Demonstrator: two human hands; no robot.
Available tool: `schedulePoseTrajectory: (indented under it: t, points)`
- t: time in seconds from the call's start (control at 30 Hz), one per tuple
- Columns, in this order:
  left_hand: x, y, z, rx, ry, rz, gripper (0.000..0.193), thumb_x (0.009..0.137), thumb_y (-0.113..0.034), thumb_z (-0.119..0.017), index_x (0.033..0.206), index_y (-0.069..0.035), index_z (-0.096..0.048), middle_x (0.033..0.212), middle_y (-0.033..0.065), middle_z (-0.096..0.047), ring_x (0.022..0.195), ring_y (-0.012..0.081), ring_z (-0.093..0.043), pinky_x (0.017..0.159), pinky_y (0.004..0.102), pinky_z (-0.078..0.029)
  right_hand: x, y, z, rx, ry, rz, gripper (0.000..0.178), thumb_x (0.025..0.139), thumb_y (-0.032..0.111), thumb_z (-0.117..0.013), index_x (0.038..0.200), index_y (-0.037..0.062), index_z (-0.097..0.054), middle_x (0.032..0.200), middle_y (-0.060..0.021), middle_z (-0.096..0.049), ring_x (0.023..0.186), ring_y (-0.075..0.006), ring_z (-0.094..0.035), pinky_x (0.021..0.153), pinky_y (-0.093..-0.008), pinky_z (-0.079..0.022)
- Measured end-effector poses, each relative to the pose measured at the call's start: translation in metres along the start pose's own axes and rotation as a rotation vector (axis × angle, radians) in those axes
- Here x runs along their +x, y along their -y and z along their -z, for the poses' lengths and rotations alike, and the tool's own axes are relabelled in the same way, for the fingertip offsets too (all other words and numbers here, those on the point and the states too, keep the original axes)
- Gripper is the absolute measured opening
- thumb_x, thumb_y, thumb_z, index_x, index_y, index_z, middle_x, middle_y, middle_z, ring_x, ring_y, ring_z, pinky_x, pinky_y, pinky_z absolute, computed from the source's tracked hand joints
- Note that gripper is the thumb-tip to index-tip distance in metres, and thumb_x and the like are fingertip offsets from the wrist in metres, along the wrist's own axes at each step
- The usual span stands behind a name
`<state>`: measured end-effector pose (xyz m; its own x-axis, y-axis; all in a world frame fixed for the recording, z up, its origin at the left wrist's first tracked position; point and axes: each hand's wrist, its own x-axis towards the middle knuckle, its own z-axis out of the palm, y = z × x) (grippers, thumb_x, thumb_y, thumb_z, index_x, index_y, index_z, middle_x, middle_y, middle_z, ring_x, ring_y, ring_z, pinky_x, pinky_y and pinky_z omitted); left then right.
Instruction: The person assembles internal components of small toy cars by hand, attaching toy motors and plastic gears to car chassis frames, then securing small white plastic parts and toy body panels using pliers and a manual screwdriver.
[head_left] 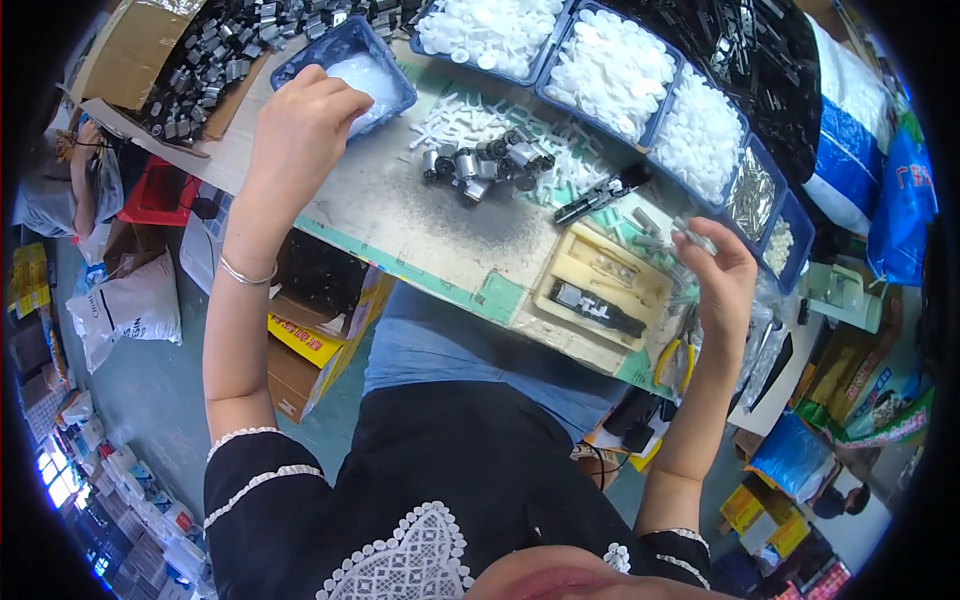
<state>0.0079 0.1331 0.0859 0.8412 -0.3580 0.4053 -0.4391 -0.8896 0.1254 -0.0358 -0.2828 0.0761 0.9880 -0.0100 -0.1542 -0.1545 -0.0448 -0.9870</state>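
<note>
Pale grey cylindrical pieces [697, 237] sit between the fingers of the right hand [730, 275], which are nearly closed in a pinch. They are at two o'clock from the cream moulded fixture [572, 262], the dial's centre here, above the right part of the worktop [370, 205]. A black-and-silver assembly [597, 308] lies in the fixture's lower part. At ten o'clock, the left hand [310, 110] reaches over a blue tray [345, 45] of white paste [375, 80]; its fingers are bunched together, and I cannot tell whether they grip anything or touch the paste. Between ten and eleven o'clock, silver-and-black cylindrical parts [475, 170] lie heaped. Yellow-handled pliers [663, 365] rest at four o'clock; at twelve, well apart, stands a blue bin of white plastic discs [610, 75].
</note>
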Motion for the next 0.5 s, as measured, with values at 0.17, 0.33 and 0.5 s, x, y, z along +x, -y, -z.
schedulePoseTrajectory:
  t: [0.17,0.33,0.5]
  points:
    - [0.001,0.005,-0.001,0.099,0.065,-0.075,0.011,0.074,-0.001,-0.066,0.084,-0.003,-0.067,0.079,0.0074,-0.065,0.076,0.0231,-0.059,0.065,0.0313,-0.047,-0.007,-0.010,-0.003,0.053,-0.070,0.022,0.023,0.076,-0.004,-0.070,0.098,-0.0058,-0.063,0.098,-0.0107,-0.063,0.082,-0.0147,-0.065,0.074,-0.0230,-0.053]
    - [-0.004,-0.030,0.022,-0.282,-0.068,0.209,0.008,0.079,-0.002,-0.066,0.087,0.000,-0.068,0.085,0.0094,-0.068,0.069,0.0192,-0.065,0.064,0.0255,-0.050,-0.028,0.004,-0.017,-0.046,-0.145,0.130,0.021,0.074,-0.010,-0.068,0.094,-0.0038,-0.064,0.098,-0.0122,-0.063,0.083,-0.0138,-0.062,0.075,-0.0235,-0.053]
    - [-0.013,-0.087,0.016,-1.088,-0.084,0.443,0.010,0.081,0.005,-0.065,0.091,0.004,-0.066,0.084,0.0060,-0.067,0.080,0.0106,-0.063,0.072,0.0212,-0.051,-0.040,0.015,-0.060,0.271,0.075,0.312,0.028,0.070,-0.016,-0.067,0.096,-0.0044,-0.063,0.107,-0.0129,-0.053,0.094,-0.0209,-0.062,0.082,-0.0311,-0.056]
